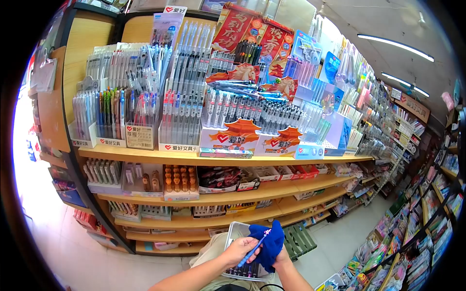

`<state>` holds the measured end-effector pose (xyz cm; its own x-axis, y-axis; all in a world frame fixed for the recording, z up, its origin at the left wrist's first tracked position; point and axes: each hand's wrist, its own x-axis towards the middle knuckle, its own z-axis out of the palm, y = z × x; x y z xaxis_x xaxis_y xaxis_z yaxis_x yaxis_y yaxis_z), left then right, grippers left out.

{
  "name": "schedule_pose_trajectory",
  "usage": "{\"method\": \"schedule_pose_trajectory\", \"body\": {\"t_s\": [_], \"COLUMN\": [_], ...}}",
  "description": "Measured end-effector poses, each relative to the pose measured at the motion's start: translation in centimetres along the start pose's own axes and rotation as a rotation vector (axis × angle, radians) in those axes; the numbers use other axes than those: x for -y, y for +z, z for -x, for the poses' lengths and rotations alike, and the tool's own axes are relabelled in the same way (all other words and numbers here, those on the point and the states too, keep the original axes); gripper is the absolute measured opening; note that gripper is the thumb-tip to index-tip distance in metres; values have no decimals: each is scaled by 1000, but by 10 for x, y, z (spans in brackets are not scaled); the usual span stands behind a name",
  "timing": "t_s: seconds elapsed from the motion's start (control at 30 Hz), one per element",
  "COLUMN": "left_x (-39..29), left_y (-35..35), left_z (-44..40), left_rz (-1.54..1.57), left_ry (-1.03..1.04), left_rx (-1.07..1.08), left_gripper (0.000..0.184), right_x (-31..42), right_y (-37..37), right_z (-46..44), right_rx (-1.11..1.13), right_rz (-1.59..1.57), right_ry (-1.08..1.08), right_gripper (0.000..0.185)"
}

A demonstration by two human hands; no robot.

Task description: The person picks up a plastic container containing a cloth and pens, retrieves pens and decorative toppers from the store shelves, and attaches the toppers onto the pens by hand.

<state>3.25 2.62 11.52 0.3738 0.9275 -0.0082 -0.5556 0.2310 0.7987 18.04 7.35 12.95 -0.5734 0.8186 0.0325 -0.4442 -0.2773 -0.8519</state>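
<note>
My left hand (241,250) is closed around a blue pen (248,255), which slants up to the right. A royal-blue cloth (273,238) lies against the upper end of the pen. My right hand (281,258) grips this cloth from the right side, its fingers partly covered by the folds. Below both hands a clear plastic box (236,228) rests on my lap. Several dark pens (238,272) lie inside it, partly hidden by my left hand.
In front stands a wooden shelf (272,193) packed with boxed pens (182,114). Stamp-like orange-capped items (180,179) fill a box one level lower. A green slatted crate or stool (299,240) is on the floor to the right. Stocked racks (417,228) line the aisle's right side.
</note>
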Motion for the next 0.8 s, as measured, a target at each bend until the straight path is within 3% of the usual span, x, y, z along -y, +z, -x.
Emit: {"method": "schedule_pose_trajectory", "body": {"t_s": [0.13,0.2,0.33,0.43,0.5,0.57,0.63,0.7,0.8], "left_x": [3,2,1,0,1,3,9,13,3], "left_y": [-1,3,7,11,11,11,9,5,7], "left_z": [1,2,5,6,6,6,5,2,9], "left_rz": [17,8,-19,-32,-80,-173,-244,-295,-108], "left_ry": [16,42,122,189,208,253,299,358,259], "left_rx": [-22,-86,-183,-247,-282,-307,-328,-346,-311], "left_gripper": [20,19,20,21,20,19,18,17,18], "right_x": [8,-16,10,-1,7,2,-16,-18,-18], "right_y": [9,-28,19,10,16,16,15,13,6], "right_z": [8,3,7,6,4,3,4,4,1], "right_rx": [149,73,-44,-136,-87,-161,-357,-384,-341], "right_rz": [-119,-72,-59,-91,-204,-59,350,332,149], "right_ry": [64,83,78,-20,90,-2,-296,-295,-201], "right_gripper": [50,45,28,20,17,15,15,16,6]}}
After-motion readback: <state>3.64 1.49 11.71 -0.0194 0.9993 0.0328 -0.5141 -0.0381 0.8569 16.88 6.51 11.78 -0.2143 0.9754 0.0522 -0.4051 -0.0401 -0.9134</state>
